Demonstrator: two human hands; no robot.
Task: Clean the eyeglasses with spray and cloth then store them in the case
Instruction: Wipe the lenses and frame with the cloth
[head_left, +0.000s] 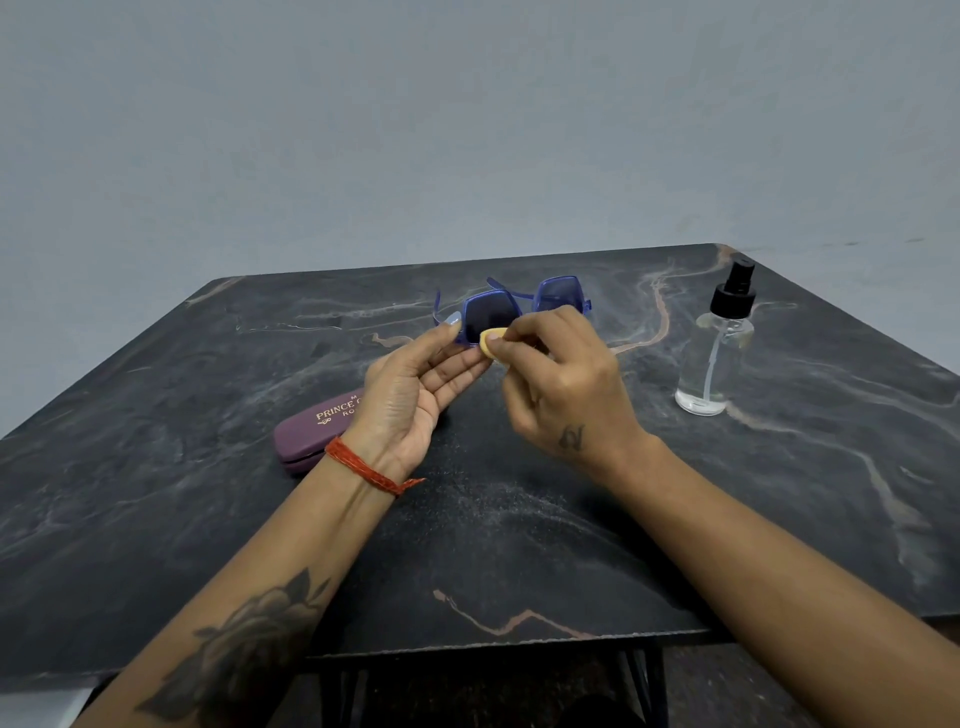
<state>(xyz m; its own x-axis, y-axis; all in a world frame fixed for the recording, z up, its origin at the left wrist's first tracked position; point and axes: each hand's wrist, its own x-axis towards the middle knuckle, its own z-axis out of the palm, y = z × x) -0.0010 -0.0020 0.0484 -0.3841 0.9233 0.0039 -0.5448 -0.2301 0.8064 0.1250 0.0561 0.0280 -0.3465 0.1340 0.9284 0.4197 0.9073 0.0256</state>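
Note:
Blue-framed eyeglasses (558, 293) with dark lenses are held above the table, arms unfolded and pointing away. My left hand (415, 384) grips the frame at the left lens's outer edge. My right hand (558, 379) pinches a small yellow cloth (488, 343) against the lower corner of the left lens. A closed purple case (311, 428) with gold lettering lies on the table under my left wrist, partly hidden by it. A clear spray bottle (714, 358) with a black pump top stands at the right.
The dark marbled table (519, 545) ends at a near edge low in view, with black legs beneath it. A plain grey wall stands behind the table.

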